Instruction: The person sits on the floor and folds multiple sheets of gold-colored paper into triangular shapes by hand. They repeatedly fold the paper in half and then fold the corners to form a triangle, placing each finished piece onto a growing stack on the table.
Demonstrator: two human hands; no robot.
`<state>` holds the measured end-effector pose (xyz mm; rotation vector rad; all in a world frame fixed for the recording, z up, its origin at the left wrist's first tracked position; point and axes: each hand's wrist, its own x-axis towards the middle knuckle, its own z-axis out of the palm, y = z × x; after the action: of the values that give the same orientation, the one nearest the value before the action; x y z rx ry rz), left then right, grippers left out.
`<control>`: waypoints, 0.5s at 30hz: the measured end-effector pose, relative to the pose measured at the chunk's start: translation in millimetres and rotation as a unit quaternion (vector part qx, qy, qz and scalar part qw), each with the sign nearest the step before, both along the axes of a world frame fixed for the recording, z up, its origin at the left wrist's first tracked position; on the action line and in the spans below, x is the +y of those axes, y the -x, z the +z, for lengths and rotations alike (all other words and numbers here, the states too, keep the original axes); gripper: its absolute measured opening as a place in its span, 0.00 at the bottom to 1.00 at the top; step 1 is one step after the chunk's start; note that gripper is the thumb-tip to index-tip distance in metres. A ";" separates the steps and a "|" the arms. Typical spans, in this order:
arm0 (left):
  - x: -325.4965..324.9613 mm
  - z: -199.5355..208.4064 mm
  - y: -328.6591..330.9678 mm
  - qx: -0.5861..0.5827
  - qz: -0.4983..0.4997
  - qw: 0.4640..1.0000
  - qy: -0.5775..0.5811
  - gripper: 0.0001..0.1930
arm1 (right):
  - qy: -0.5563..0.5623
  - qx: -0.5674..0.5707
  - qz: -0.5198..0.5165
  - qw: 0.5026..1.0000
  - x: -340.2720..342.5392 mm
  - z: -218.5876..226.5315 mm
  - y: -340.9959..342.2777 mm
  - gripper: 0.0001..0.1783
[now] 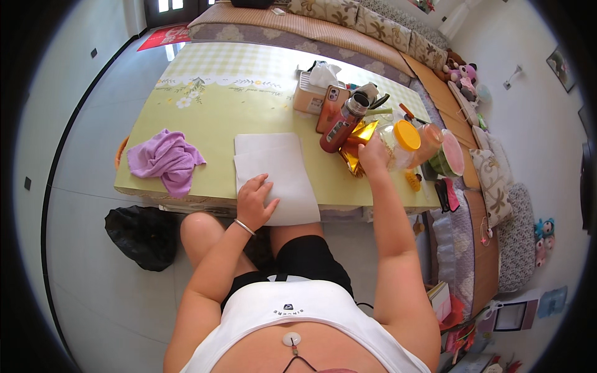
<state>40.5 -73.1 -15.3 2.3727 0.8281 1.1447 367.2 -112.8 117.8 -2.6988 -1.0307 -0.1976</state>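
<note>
Bare left hand [254,202] is palm down, fingers slightly bent and a bit spread, elbow kinda crooked. Bare right arm [397,233] is stretched forward, pretty much straight, right hand's [374,156] fingertips hard to make out.

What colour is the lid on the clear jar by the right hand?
The lid is yellow-orange, seen best in the head view.

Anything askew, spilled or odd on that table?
Slightly: the white paper sheets under the left hand are unevenly stacked and overhang the near edge of the table. The purple cloth lies crumpled at that edge. I see no spill.
</note>
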 end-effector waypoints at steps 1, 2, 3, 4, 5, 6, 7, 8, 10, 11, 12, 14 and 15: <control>0.8 -0.4 -0.2 -0.001 -0.002 1.000 0.000 0.21 | -0.022 0.007 0.000 1.000 0.6 -3.3 -3.8 0.31; 0.6 -1.8 0.4 -0.001 -0.004 1.000 0.002 0.21 | -0.034 0.001 0.014 0.999 1.2 -5.6 -8.4 0.32; 0.2 -2.8 0.6 -0.001 -0.005 1.000 0.003 0.21 | -0.045 -0.005 0.029 0.999 2.6 -5.9 -14.1 0.33; 0.2 -3.6 0.0 -0.003 -0.006 1.000 0.004 0.21 | -0.056 -0.011 0.043 0.997 5.3 -6.4 -19.3 0.33; 1.2 -3.9 0.9 -0.002 -0.006 1.000 0.004 0.21 | -0.036 -0.015 0.042 0.998 7.8 10.0 -9.6 0.31; 1.8 -4.2 1.7 -0.001 -0.006 1.000 0.004 0.21 | -0.007 -0.029 0.066 0.997 12.9 10.5 -14.5 0.30; 1.7 -4.3 2.9 0.000 -0.005 1.000 0.005 0.21 | 0.023 -0.042 0.091 0.995 17.6 10.7 -23.0 0.28; 1.5 -3.0 3.1 0.001 -0.006 1.000 0.006 0.21 | 0.052 -0.057 0.113 0.991 18.9 10.6 -27.7 0.27; 1.7 -2.3 2.9 0.001 -0.007 1.000 0.008 0.21 | 0.077 -0.129 0.140 0.979 16.0 1.7 -29.3 0.25; 1.8 -2.6 2.4 0.000 -0.008 1.000 0.009 0.21 | 0.089 -0.164 0.153 0.970 15.3 -4.4 -31.1 0.24; 1.3 -2.7 1.5 0.000 -0.010 1.000 0.010 0.21 | 0.077 -0.206 0.201 0.954 13.5 -16.2 -42.0 0.24; 0.8 -1.2 0.2 0.001 -0.011 1.000 0.007 0.21 | 0.051 -0.285 0.296 0.910 8.3 -38.0 -61.7 0.24; 0.3 -0.3 0.0 0.002 -0.012 1.000 0.005 0.21 | 0.049 -0.245 0.294 0.923 7.2 -47.8 -65.0 0.25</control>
<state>40.5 -72.8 -15.6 2.3709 0.8044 1.1234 432.2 -105.6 70.0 -2.3203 -1.9812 -0.7396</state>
